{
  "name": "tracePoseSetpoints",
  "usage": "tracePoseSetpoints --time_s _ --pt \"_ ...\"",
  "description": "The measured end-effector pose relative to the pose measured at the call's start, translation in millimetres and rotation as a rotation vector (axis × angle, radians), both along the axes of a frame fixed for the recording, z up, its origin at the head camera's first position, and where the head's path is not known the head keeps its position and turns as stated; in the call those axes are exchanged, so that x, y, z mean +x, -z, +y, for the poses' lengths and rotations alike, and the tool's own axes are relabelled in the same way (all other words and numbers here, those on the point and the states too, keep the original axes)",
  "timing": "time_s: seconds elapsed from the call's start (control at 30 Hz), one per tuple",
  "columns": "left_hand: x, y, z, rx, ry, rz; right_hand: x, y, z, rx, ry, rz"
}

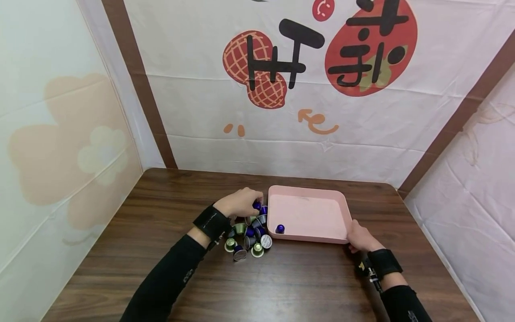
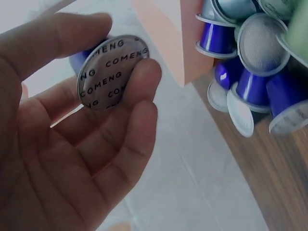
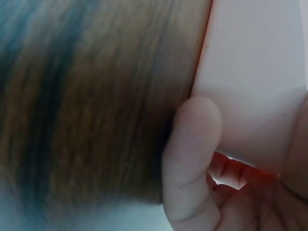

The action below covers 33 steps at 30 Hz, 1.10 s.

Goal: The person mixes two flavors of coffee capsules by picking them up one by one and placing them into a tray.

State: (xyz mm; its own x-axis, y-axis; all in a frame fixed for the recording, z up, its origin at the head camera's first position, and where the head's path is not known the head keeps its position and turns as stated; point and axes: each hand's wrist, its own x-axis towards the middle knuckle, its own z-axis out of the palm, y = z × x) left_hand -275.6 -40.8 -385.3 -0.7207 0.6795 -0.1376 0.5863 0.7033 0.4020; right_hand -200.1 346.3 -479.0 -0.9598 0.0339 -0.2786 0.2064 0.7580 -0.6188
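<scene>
My left hand [image 1: 240,203] pinches a blue coffee capsule [image 2: 113,72] by its rim, between thumb and fingers. Its silver lid with printed lettering faces the left wrist camera. Below that hand lies a heap of coffee capsules in blue, green and grey, among them a green capsule [image 1: 257,250] at the near side. The heap sits against the left side of a shallow pink tray [image 1: 311,212]. One blue capsule [image 1: 280,229] stands inside the tray at its near left corner. At the opposite near corner, my right hand [image 1: 360,236] grips the tray's edge [image 3: 255,82].
Everything rests on a brown wooden table [image 1: 306,277] with rounded far corners. A printed white cloth [image 1: 193,98] hangs behind it, and more cloth hangs along both sides. Black bands circle both wrists.
</scene>
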Motion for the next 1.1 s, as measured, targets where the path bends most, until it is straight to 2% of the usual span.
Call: tracePoseSetpoints --time_s 0.23,0.5,0.7,0.97,1.1 --pt "-11.4 3.9 24 -0.049 0.044 0.056 -1.2 -0.6 0 -0.004 0.0 -0.003" --pt "-15.1 10.4 48 -0.006 0.073 0.023 -0.7 -1.6 0 -0.004 0.01 -0.011" --pt "-20.7 21.9 64 -0.035 0.085 0.058 -1.2 -0.6 0 -0.009 0.011 -0.017" --pt "-19.0 27.2 75 -0.051 0.123 0.057 -0.4 0.8 0 -0.001 0.015 -0.022" --pt "-19.0 27.6 78 -0.06 0.143 0.078 0.5 -0.6 0 0.002 0.015 -0.011"
